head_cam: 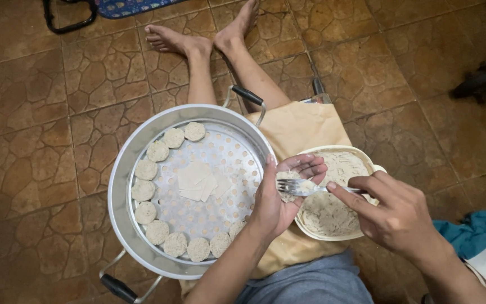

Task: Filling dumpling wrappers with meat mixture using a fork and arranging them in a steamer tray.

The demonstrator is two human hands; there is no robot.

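Observation:
My left hand [279,194] is cupped, palm up, cradling a thin wrapper with pale filling on it. My right hand [392,211] holds a metal fork [302,187] whose tines press into that filling. Just below the hands, a cream bowl [367,160] of grey-white minced filling rests on my lap. To the left stands a round metal steamer tray [120,186] with a perforated floor. Several filled round dumplings [144,213] line its left and lower rim. A small stack of square wrappers [197,180] lies at its centre.
I sit on a brown stone-patterned tile floor [35,152] with bare legs stretched out and a tan cloth [302,126] over my lap. The steamer has black handles [247,94]. A teal cloth [476,231] lies at the right; dark objects sit at the top left and right edges.

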